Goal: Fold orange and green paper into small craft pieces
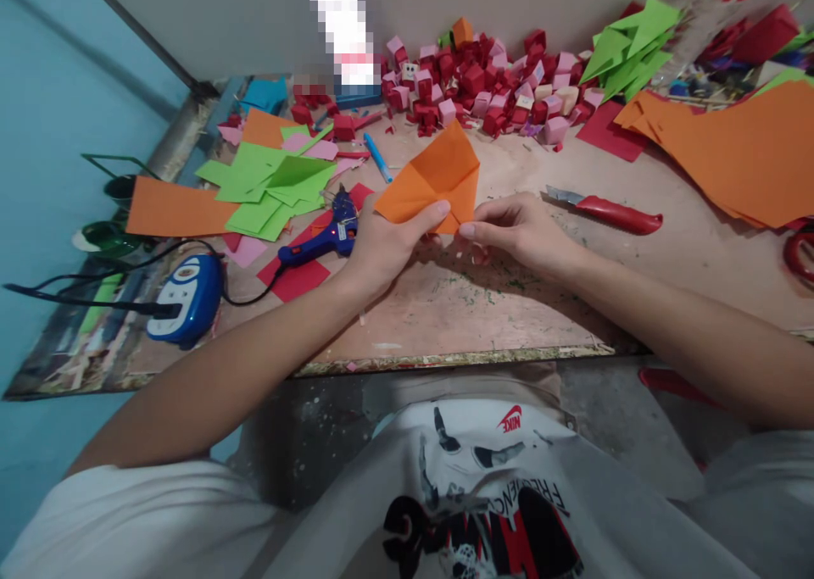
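A folded orange paper [445, 172] is held up over the counter [407, 325], just to the right of the blue glue gun [321, 242]. In the left hand [395, 240], the grip is pressed together on the paper's lower left part, with the thumb laid on top. In the right hand [522, 230], the lower right corner is pinched between thumb and fingers. Red paper [298, 281] is partly covered by the glue gun. Green pieces [254, 176] are heaped behind and left of it, and a blue pen [378, 157] is placed behind and right of it. Farther behind and right, small red and pink boxes [474, 83] are piled. Well to its right, a red-handled knife [614, 212] and stacked orange sheets [731, 159] are seen
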Motion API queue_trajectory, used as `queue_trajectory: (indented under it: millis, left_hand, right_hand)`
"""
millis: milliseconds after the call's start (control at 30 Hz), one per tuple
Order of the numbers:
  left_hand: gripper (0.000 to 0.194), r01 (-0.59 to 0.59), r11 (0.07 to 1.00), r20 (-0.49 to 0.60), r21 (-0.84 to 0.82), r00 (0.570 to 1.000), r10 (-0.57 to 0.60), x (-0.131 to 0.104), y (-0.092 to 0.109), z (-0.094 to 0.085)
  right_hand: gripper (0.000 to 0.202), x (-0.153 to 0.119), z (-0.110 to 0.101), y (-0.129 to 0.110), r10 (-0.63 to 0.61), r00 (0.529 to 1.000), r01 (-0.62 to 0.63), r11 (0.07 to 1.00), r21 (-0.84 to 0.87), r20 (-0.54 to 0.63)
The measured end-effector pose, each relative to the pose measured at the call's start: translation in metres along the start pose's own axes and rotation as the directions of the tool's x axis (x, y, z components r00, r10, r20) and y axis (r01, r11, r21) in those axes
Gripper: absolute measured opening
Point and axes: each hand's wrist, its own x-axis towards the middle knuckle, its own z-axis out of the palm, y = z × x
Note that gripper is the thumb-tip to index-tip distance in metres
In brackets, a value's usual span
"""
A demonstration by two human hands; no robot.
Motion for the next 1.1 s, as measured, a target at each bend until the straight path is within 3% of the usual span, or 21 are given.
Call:
queue_trajectory:
  millis: [400,933,1100]
  left_hand:
    - [0.032,-0.038,0.999,0.079,-0.008,0.996,0.038,0.0010,0.0018,-0.0022]
    - [0.031,-0.059,0.992,0.043,0.109,0.998,0.055,0.0001,0.0005,-0.0033]
    - [0.030,-0.070,0.989,0.084,0.134,0.995,0.059,0.0000,0.0012,-0.0047]
  right_hand:
    - [0.043,-0.0005,0.0009,0.0021,-0.005,0.998,0.003,1.000,-0.029,-0.065]
    - [0.043,-0.0008,0.0011,-0.0024,-0.022,0.999,0.020,0.999,-0.041,-0.037]
    - [0.047,-0.0013,-0.0015,-0.0036,-0.067,0.995,0.064,0.997,-0.039,-0.073]
